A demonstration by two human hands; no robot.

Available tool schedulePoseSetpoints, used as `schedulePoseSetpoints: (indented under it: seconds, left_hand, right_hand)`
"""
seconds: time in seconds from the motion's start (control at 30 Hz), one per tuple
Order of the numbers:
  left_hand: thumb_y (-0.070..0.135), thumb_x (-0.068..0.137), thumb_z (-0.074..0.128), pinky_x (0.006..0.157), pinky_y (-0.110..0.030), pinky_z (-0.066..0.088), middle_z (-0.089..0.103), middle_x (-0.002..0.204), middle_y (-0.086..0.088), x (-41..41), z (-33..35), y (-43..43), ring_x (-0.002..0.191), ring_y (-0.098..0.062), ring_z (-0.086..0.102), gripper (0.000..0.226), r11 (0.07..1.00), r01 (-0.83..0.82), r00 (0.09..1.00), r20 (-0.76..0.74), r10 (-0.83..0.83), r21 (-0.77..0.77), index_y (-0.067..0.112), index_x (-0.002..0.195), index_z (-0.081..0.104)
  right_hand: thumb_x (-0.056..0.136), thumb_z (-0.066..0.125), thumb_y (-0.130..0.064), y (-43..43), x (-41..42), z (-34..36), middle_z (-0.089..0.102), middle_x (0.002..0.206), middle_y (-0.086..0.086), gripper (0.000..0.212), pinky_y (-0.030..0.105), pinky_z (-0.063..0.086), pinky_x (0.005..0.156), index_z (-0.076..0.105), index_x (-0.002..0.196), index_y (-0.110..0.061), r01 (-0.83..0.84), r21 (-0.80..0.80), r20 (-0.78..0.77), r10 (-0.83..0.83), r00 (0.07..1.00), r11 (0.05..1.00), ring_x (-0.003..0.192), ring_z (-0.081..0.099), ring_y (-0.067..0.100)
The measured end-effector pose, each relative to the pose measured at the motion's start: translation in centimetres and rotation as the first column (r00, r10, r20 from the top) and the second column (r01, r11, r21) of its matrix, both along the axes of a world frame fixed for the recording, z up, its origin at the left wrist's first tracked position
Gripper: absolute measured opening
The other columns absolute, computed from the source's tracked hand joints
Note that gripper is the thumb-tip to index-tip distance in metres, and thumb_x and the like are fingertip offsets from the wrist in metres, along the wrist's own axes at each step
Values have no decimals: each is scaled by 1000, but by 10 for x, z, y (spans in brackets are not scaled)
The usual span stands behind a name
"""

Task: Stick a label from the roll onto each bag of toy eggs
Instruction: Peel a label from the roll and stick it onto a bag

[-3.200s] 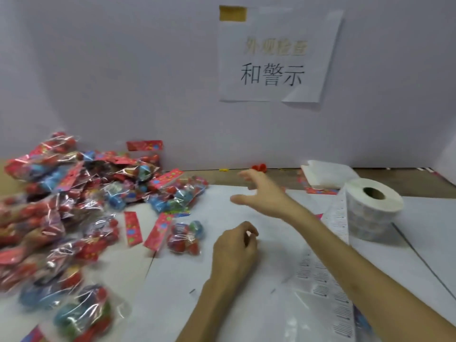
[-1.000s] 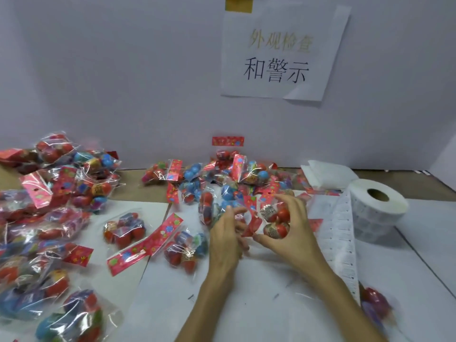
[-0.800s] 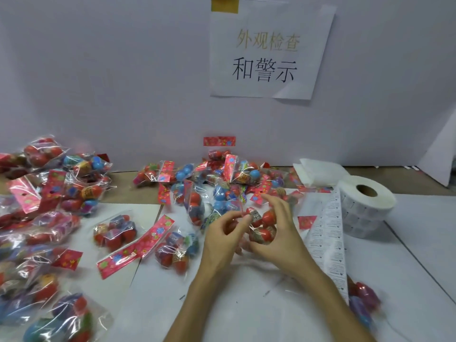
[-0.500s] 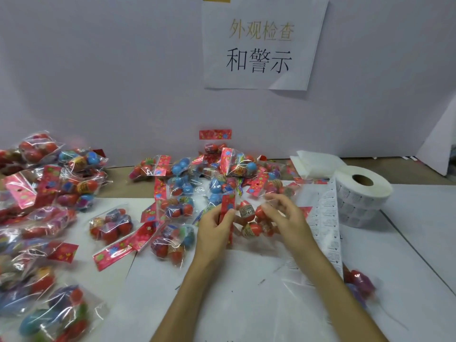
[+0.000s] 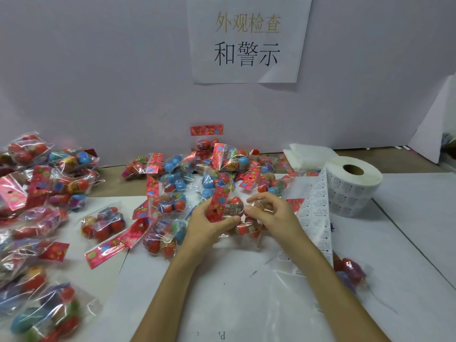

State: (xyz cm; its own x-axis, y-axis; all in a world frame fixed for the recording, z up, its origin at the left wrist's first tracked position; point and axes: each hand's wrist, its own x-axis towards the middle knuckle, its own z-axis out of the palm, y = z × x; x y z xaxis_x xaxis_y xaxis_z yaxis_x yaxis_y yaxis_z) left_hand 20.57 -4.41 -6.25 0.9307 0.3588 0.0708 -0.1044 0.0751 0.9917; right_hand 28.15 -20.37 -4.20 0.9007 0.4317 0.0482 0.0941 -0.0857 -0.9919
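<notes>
Head view: a person's left hand (image 5: 207,225) grips a clear bag (image 5: 236,206) of red toy eggs by its red header card (image 5: 218,203), while the right hand (image 5: 276,215) pinches the bag's plastic with curled fingers, just above the white table (image 5: 246,304). Behind lies a heap of bags (image 5: 192,178) holding red and blue eggs; a second pile (image 5: 37,193) sits at left. The label roll (image 5: 352,186) stands at right, its strip (image 5: 318,218) trailing beside the right wrist.

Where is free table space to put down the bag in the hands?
Bare white table between the forearms and right of the white label roll. Crowded: clear bags of toy eggs piled left and behind the held bag.
</notes>
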Motion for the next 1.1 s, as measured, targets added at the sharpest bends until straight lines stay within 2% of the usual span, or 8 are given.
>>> schedulePoseSetpoints:
  seconds: [0.13,0.27,0.4,0.57,0.67,0.8,0.97,1.1]
  left_hand:
    - [5,78,87,67,-26,60,80,89,-5,2,-3,-1,77,-22,77,26,1000,-23,1000,5,23,20,20,96,77]
    - [13,81,86,56,-24,57,77,78,0,1,-6,-4,70,-16,75,20,996,-4,1000,22,2,85,30,88,78]
    - [20,79,89,68,-28,61,80,92,-6,2,-5,-1,83,-24,78,25,997,38,999,32,-40,66,27,101,78]
    - [28,77,87,83,-43,63,77,111,-13,2,-3,2,103,-32,75,61,987,113,993,-12,-115,-111,15,129,59]
    - [22,85,83,83,-45,63,77,110,-15,3,-2,0,103,-33,74,44,985,169,986,-1,-169,-43,11,123,64]
    - [14,90,78,78,-43,64,76,105,-17,4,-4,4,97,-32,75,22,992,113,993,28,-112,-54,6,109,70]
    - [25,83,78,81,-43,62,75,105,-17,5,-4,6,95,-27,74,37,990,76,997,23,-74,-118,9,116,70]
    - [14,88,75,67,-33,57,74,90,-8,5,-6,9,82,-21,70,22,985,90,996,21,-87,-147,10,109,68]
  right_hand:
    - [85,80,-12,-4,0,2,69,103,17,18,36,62,72,73,100,-19,-6,13,-1,6,1000,1000,90,73,30]
    - [84,78,-2,-8,0,5,67,87,18,19,38,61,63,74,95,-17,-31,62,-9,31,999,998,76,70,26]
    - [82,77,2,-5,0,2,68,81,8,25,39,61,63,73,85,-22,44,86,23,-47,999,995,75,67,25]
    - [89,74,-8,4,3,-3,68,107,13,29,30,59,65,56,107,-22,199,267,-143,-166,976,943,82,74,20]
    - [90,73,-8,8,2,-4,65,117,15,29,33,59,71,59,112,-20,174,304,-224,-107,969,937,91,72,21]
    - [91,70,-4,10,2,-6,72,98,3,28,32,59,72,63,113,-20,102,343,-243,-16,970,934,85,74,19]
    - [92,69,-7,10,0,-5,76,94,-1,28,34,60,77,64,117,-18,7,281,-225,59,973,960,87,75,21]
    - [92,69,-8,11,-4,-5,75,108,11,33,44,59,90,62,123,-15,-47,188,-185,82,979,981,97,74,26]
